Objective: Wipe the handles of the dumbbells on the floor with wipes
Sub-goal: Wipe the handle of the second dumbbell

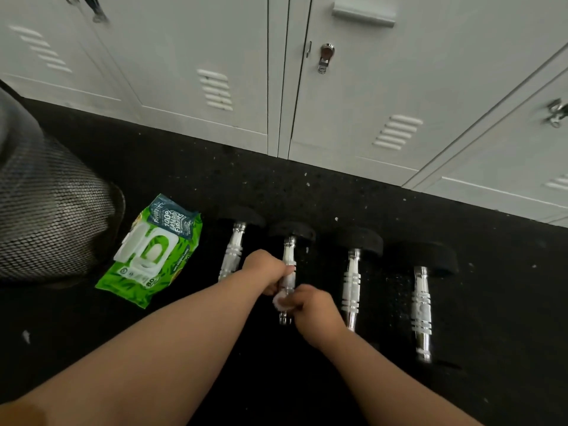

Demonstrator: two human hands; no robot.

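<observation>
A black speckled rubber floor point(307, 186) runs along a bank of pale grey metal lockers point(353, 96) whose vented doors fill the far side of the scene. Four chrome-handled dumbbells with black heads lie side by side on the floor, handles pointing from near to far. The person's left hand point(264, 272) grips the handle of the second dumbbell point(289, 250) from the left, fingers curled round the far half of the bar. The right hand point(310, 305) pinches a white wipe point(281, 302) against the near part of the same handle, fingers bent and closed over the bunched cloth. Both bare forearms reach in from the near edge.

The first dumbbell point(235, 247) lies just to the left, partly hidden behind the left wrist. The third dumbbell point(353, 287) sits just right of the right hand, and the fourth dumbbell point(421, 309) lies farther right, apart from both hands.

A green pack of wipes point(153, 250) lies flat on the floor left of the dumbbells, its white flip lid standing open. Farther left, a black mesh bin point(49, 216) lies at the edge of the view, close to the pack.
</observation>
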